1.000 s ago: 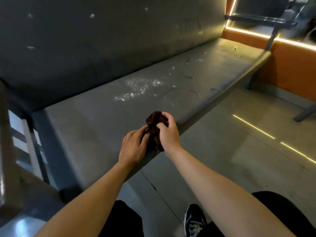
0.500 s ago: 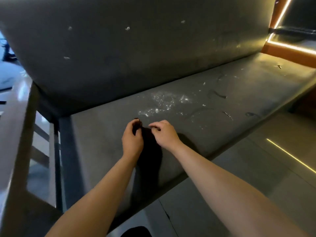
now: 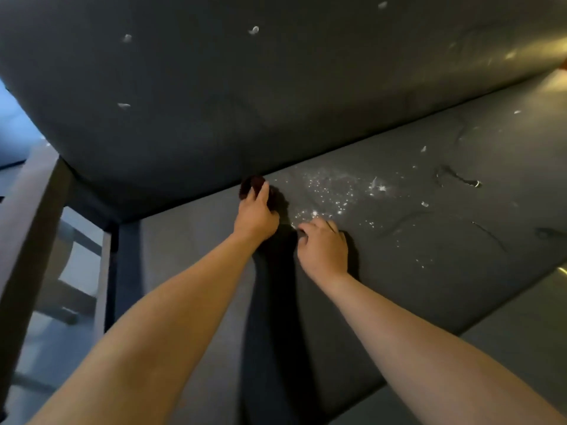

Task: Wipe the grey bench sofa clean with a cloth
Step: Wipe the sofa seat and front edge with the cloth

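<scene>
Clutching the cloth [image 3: 253, 184], your left hand [image 3: 256, 211] sits left of the sofa [image 3: 399, 289] seat's white speckles [image 3: 326, 194]; your right hand [image 3: 323, 245] lies beside them, grip unclear.

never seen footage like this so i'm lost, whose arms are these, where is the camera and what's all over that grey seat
No machine here: these are a person's two bare arms, filmed by one wide-angle camera worn on their head, looking forward and down. The left hand grips a dark brown cloth and presses it where the seat of the grey bench sofa meets its backrest. The right hand rests on the seat with curled fingers; whether it holds part of the cloth is lost in shadow. Right of the hands lie white specks and a few dark scraps; white bits cling to the backrest too.
</scene>
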`<act>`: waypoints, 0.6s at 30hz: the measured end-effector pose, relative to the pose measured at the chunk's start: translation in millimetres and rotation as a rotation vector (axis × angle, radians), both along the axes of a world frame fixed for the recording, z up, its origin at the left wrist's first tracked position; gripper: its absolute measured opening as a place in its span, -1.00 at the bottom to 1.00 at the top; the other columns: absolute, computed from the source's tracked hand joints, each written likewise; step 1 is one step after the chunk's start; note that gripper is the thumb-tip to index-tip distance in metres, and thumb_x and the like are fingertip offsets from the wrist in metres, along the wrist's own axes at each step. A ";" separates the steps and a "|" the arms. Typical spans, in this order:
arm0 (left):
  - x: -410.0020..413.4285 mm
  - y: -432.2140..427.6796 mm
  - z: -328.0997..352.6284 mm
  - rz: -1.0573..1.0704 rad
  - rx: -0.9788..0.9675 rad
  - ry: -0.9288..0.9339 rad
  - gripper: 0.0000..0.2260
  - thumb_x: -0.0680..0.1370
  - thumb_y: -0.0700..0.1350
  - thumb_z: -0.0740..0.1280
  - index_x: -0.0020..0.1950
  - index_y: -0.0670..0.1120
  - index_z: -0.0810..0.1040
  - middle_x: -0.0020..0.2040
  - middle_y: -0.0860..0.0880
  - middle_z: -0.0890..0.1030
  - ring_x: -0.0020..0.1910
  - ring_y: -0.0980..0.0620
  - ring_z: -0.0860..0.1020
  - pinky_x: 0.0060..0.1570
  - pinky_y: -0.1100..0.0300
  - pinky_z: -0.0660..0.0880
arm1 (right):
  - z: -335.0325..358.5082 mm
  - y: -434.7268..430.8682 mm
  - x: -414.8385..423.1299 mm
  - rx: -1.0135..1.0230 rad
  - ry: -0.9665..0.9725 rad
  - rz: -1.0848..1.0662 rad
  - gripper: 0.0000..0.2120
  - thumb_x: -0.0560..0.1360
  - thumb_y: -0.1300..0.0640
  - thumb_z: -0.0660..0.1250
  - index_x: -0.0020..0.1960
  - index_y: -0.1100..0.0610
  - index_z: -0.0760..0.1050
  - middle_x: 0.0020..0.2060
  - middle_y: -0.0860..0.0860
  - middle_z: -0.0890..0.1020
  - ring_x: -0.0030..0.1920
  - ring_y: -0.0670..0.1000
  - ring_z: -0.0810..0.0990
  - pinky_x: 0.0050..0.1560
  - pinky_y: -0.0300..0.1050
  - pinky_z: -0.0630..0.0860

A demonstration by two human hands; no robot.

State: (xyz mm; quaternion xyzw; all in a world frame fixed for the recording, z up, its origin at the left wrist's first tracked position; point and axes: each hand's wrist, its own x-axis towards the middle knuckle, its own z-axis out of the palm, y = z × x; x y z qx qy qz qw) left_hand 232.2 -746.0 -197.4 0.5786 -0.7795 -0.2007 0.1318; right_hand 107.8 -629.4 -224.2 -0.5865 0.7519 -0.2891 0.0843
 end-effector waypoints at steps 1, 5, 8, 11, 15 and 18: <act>-4.6 0.6 -7.5 -0.018 -0.040 -0.015 -0.44 0.63 -0.15 0.20 0.64 0.00 0.16 0.62 -0.11 0.17 0.54 -0.22 0.18 0.51 -0.04 0.21 | -4.6 0.9 0.0 -0.022 0.001 -0.010 -0.60 0.60 0.16 0.21 0.42 0.02 0.48 0.30 -0.04 0.55 0.32 0.02 0.45 0.29 0.00 0.44; -19.9 29.0 -28.4 -0.160 -0.206 0.044 -0.59 0.60 -0.20 0.22 0.43 0.01 0.52 0.43 -0.09 0.50 0.35 -0.17 0.40 0.36 0.07 0.33 | -8.1 0.7 -3.0 -0.095 -0.231 -0.184 -0.52 0.58 0.24 0.23 0.47 -0.02 0.39 0.32 -0.06 0.51 0.30 0.01 0.50 0.21 0.01 0.55; -21.1 53.0 -31.8 -0.297 -0.242 0.111 -0.63 0.54 -0.04 0.15 0.20 0.11 0.68 0.13 0.05 0.67 0.06 -0.08 0.51 0.02 0.06 0.52 | -3.2 -0.5 -0.9 -0.086 -0.231 -0.234 -0.54 0.58 0.27 0.22 0.44 0.02 0.44 0.34 -0.03 0.47 0.33 0.05 0.47 0.20 -0.04 0.52; -14.4 53.1 -29.4 -0.389 -0.252 0.106 -0.68 0.58 -0.08 0.20 0.22 0.09 0.68 0.16 0.05 0.66 0.10 -0.06 0.50 0.01 0.00 0.55 | -2.6 0.7 -0.8 -0.085 -0.247 -0.239 -0.55 0.57 0.31 0.19 0.41 0.05 0.47 0.32 -0.01 0.49 0.33 0.07 0.49 0.23 -0.01 0.52; -3.2 16.1 -26.7 -0.244 -0.246 0.095 -0.58 0.65 -0.18 0.19 0.51 0.02 0.43 0.51 -0.06 0.41 0.50 -0.10 0.28 0.46 -0.04 0.33 | -6.1 -2.7 -1.9 -0.041 -0.120 -0.177 -0.55 0.59 0.28 0.23 0.46 0.07 0.43 0.35 -0.02 0.48 0.37 0.04 0.42 0.31 -0.07 0.44; 3.8 -21.6 -19.2 -0.092 -0.167 0.071 -0.50 0.68 -0.16 0.15 0.63 0.03 0.18 0.63 -0.05 0.16 0.61 -0.11 0.08 0.57 -0.04 0.16 | -9.9 -7.0 -0.8 0.003 -0.024 -0.142 -0.58 0.60 0.23 0.22 0.44 0.06 0.44 0.35 -0.05 0.48 0.38 0.00 0.36 0.29 -0.08 0.43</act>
